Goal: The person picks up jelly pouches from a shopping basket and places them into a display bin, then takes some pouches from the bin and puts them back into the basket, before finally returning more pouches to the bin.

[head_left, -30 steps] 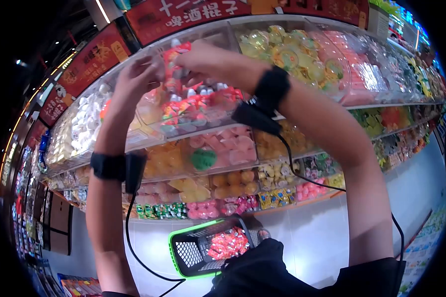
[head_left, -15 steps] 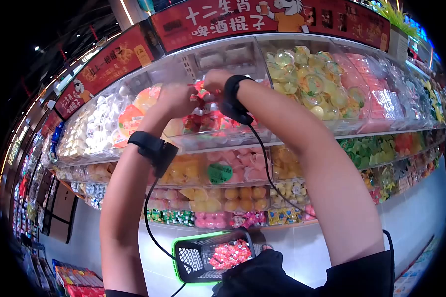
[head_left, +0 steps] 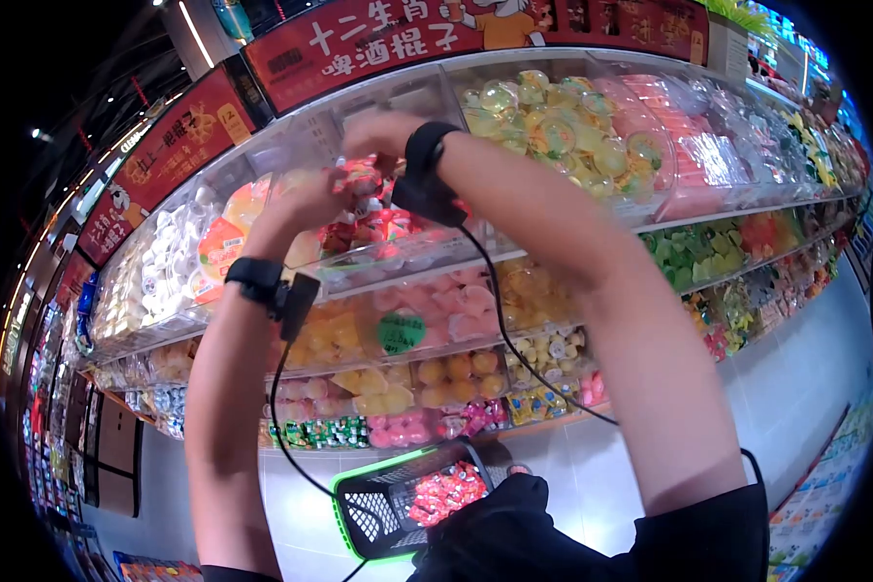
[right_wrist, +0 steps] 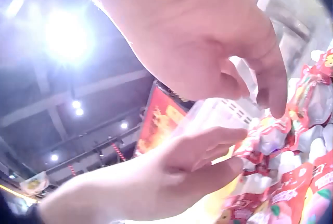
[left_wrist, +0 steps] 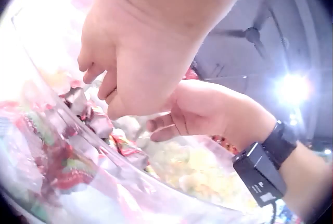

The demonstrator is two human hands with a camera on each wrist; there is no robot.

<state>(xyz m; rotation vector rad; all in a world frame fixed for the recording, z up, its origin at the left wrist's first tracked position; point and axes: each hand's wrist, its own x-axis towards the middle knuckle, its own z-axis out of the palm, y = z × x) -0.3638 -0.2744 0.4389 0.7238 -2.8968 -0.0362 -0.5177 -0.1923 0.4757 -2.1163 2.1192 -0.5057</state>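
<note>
Several red pouches with white caps (right_wrist: pixel 289 182) fill a clear bin. Over this bin both hands are close together. My left hand (head_left: pixel 310 202) has its thumb and fingers around the edge of a red-and-white pouch (right_wrist: pixel 255 146). Its curled fingers (left_wrist: pixel 106 86) point down at the packs in the left wrist view. My right hand (head_left: pixel 383 136) bends over from the other side. In the right wrist view its fingers (right_wrist: pixel 271 91) are loosely curved, a fingertip right at a pouch, with a gap between thumb and finger. The wrist strap partly hides the bin in the head view.
A black basket with a green rim (head_left: pixel 347 529) stands on the floor with red packs (head_left: pixel 446 493) inside. Clear dividers separate round yellow packs (head_left: pixel 553 126) and white cups (head_left: pixel 170 242). Lower shelves hold more sweets. A black cable (head_left: pixel 500 320) hangs from the right wrist.
The right hand was holding up a red pouch a second ago and is now lower at the bin. The left hand moved right and its fingers closed in on the pouches. The head view shifted.
</note>
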